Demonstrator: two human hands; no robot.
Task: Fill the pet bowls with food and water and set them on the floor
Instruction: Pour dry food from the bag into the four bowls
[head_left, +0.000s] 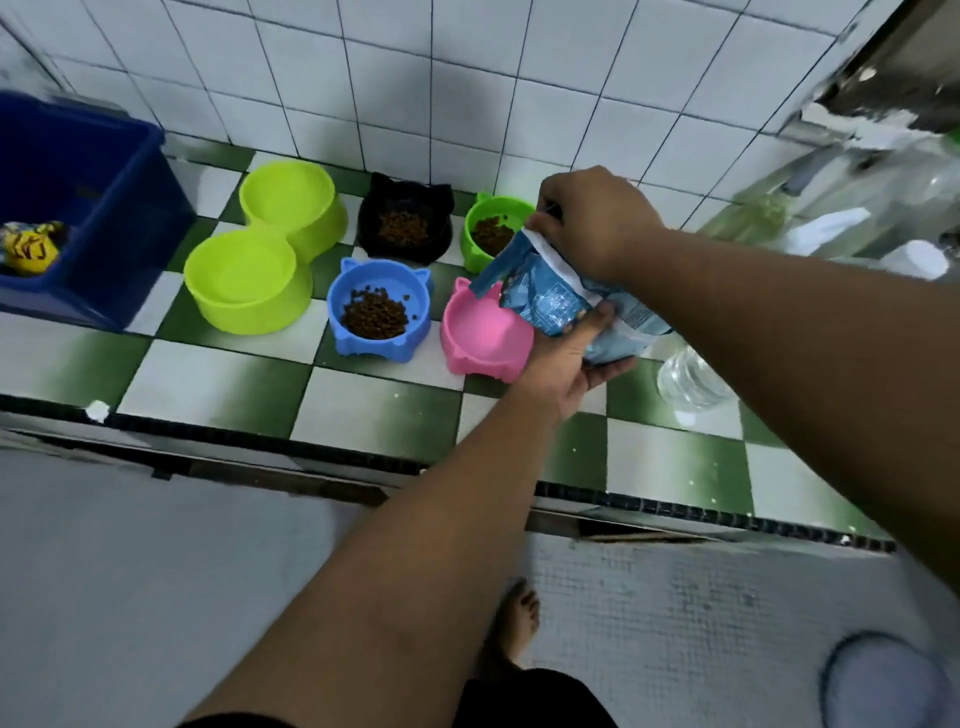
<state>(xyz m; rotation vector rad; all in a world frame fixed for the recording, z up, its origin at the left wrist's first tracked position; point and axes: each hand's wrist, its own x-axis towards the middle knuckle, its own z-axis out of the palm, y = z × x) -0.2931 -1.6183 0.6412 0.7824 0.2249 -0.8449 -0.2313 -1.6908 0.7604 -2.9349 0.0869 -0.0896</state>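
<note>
Both hands are clamped on the food bag (550, 299), just right of frame centre. right hand (597, 218) pinches the bag's top edge from above. left hand (569, 351) cups it from below, thumb on the front face. The hands are apart, 1 at each end.

The bag's long axis runs upper left to lower right, tilted. A loose flap at its left edge hangs over the pink bowl (480, 335).

Key relation: the pink bowl sits directly left of and below the bag, and its right rim is overlapped by the bag. It looks empty. The left hand is the nearer 1, just beside the rim.

3 bowls already hold kibble: blue bowl (376, 312), black bowl (402, 226), small green bowl (491, 234). The lime double bowl (265, 249) has no kibble; can't tell about water.

All bowls are on the checkered counter (208, 374), none on the floor.

My read: pink is the next fill. Tip the top end down and left, with the left hand as pivot. Can't see whether the mouth is open.
</note>
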